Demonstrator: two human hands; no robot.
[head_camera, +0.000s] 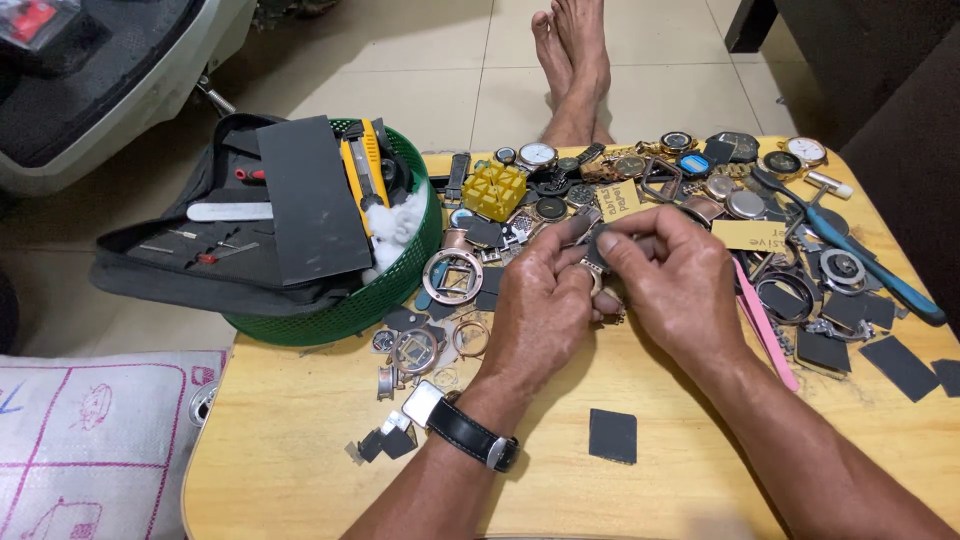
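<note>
Dark sandpaper scrap (592, 246) lies crosswise, pinched between left hand (545, 305) and right hand (680, 280).

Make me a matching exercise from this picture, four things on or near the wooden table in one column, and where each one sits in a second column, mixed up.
Things:
1. green plastic basket
2. yellow plastic block with slots
3. dark grey square piece lying alone
4. long blue-handled tool

Places:
A. bare table between the two forearms
B. far right of the table, lying diagonally
C. left edge of the table, holding a dark grey sheet and white wadding
D. far side of the table, left of the pile of watches

Pairs: 1-C, 2-D, 3-A, 4-B
</note>
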